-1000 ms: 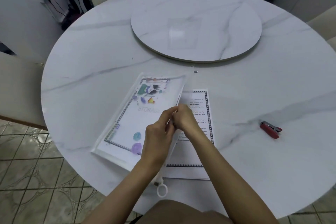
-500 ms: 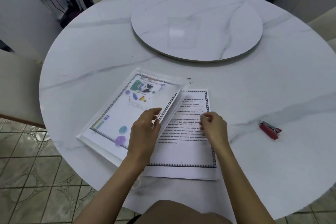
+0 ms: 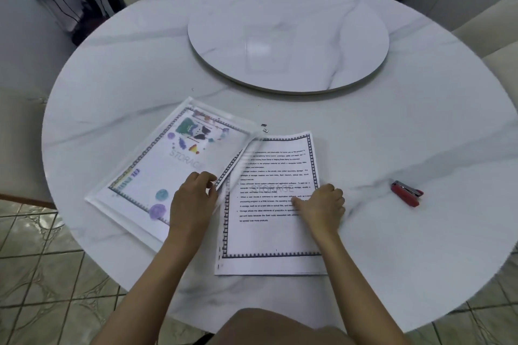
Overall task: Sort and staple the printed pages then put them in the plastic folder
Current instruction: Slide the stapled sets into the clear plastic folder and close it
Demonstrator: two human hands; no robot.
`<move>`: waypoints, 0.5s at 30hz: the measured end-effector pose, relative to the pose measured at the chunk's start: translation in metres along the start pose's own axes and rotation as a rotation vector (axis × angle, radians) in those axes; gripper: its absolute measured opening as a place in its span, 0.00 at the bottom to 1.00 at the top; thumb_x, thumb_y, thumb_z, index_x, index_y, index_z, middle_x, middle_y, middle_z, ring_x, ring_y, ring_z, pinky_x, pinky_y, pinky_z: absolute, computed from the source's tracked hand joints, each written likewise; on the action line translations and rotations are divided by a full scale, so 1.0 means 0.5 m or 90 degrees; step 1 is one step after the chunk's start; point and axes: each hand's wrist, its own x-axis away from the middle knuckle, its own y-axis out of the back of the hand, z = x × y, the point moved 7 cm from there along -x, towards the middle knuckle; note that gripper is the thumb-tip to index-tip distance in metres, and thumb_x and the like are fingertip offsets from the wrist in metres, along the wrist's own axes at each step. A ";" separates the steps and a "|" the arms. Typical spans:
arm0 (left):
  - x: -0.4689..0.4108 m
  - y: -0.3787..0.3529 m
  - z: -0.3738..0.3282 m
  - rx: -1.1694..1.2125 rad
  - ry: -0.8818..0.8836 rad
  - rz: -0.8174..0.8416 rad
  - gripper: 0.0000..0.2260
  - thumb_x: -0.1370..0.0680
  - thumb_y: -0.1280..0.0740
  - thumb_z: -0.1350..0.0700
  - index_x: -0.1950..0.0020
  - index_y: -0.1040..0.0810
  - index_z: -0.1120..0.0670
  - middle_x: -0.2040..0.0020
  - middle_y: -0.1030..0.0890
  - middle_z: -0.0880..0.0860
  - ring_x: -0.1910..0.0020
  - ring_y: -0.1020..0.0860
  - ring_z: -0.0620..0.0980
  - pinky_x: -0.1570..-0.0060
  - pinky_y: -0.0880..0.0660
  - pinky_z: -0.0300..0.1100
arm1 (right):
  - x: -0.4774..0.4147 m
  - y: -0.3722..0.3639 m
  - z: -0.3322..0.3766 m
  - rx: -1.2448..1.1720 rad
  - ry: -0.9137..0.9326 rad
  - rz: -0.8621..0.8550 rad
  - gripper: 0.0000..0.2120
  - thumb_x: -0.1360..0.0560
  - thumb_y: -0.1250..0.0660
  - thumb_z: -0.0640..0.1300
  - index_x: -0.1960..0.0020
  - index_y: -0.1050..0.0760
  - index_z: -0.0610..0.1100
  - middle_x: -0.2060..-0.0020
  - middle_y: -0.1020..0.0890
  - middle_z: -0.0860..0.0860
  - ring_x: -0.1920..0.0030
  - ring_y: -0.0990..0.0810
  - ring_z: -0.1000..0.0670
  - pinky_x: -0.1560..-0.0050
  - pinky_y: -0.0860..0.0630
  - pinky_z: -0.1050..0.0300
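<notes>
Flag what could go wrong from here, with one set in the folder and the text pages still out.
The plastic folder overhangs the table edge near the left hand, so it could slide off. The right hand presses the text pages; whether they are stapled cannot be told, and the stapler lies apart.

One round marble table (image 3: 112,92) is being shown, with one raised turntable disc (image 3: 288,36) being carried at its centre. One clear plastic folder (image 3: 145,154) is being counted, with one colour-printed cover page (image 3: 179,165) being seen through it. One stack of text pages (image 3: 274,232) is being counted; the number of sheets in it cannot be told. One red stapler (image 3: 407,194) and two small loose metal bits (image 3: 264,128) are being counted. Two hands are being shown: one left hand (image 3: 193,199) and one right hand (image 3: 322,204). Parts of five chairs are being counted around the table.
</notes>
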 end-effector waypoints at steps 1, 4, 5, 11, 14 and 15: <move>-0.003 0.000 0.008 -0.003 0.003 0.002 0.08 0.24 0.36 0.64 0.48 0.21 0.60 0.53 0.20 0.58 0.58 0.22 0.57 0.58 0.30 0.43 | -0.002 0.001 -0.001 -0.015 -0.010 0.003 0.35 0.31 0.27 0.53 0.36 0.38 0.33 0.38 0.32 0.38 0.37 0.32 0.39 0.39 0.34 0.49; -0.011 -0.006 0.027 -0.006 0.010 0.013 0.08 0.25 0.36 0.64 0.49 0.20 0.59 0.53 0.20 0.57 0.58 0.22 0.57 0.58 0.30 0.43 | -0.010 0.002 -0.006 -0.066 -0.045 0.021 0.37 0.34 0.24 0.50 0.36 0.38 0.33 0.37 0.32 0.38 0.36 0.33 0.39 0.38 0.34 0.49; -0.012 -0.007 0.030 -0.006 0.007 0.018 0.08 0.25 0.36 0.63 0.49 0.20 0.59 0.53 0.20 0.57 0.58 0.22 0.57 0.58 0.30 0.44 | -0.012 0.001 -0.006 -0.078 -0.056 0.026 0.38 0.35 0.24 0.49 0.36 0.38 0.33 0.37 0.33 0.37 0.36 0.34 0.38 0.38 0.34 0.49; -0.021 -0.009 0.045 0.013 0.001 0.031 0.08 0.25 0.36 0.64 0.49 0.20 0.59 0.55 0.21 0.56 0.60 0.25 0.53 0.58 0.31 0.43 | -0.014 -0.006 0.006 -0.105 -0.047 0.014 0.35 0.34 0.24 0.42 0.37 0.39 0.33 0.37 0.33 0.36 0.38 0.33 0.38 0.41 0.33 0.49; -0.028 -0.008 0.052 0.029 0.000 0.030 0.08 0.26 0.36 0.64 0.49 0.20 0.59 0.56 0.21 0.55 0.61 0.26 0.52 0.58 0.32 0.42 | -0.015 -0.010 0.007 -0.124 -0.043 0.009 0.32 0.34 0.25 0.40 0.38 0.38 0.34 0.39 0.29 0.38 0.38 0.31 0.38 0.42 0.31 0.47; -0.030 -0.007 0.054 0.034 0.000 0.030 0.08 0.26 0.35 0.64 0.49 0.20 0.58 0.56 0.21 0.55 0.61 0.26 0.51 0.58 0.32 0.42 | -0.017 -0.011 0.005 -0.138 -0.045 0.009 0.30 0.34 0.25 0.40 0.38 0.37 0.34 0.40 0.27 0.38 0.39 0.30 0.38 0.43 0.30 0.47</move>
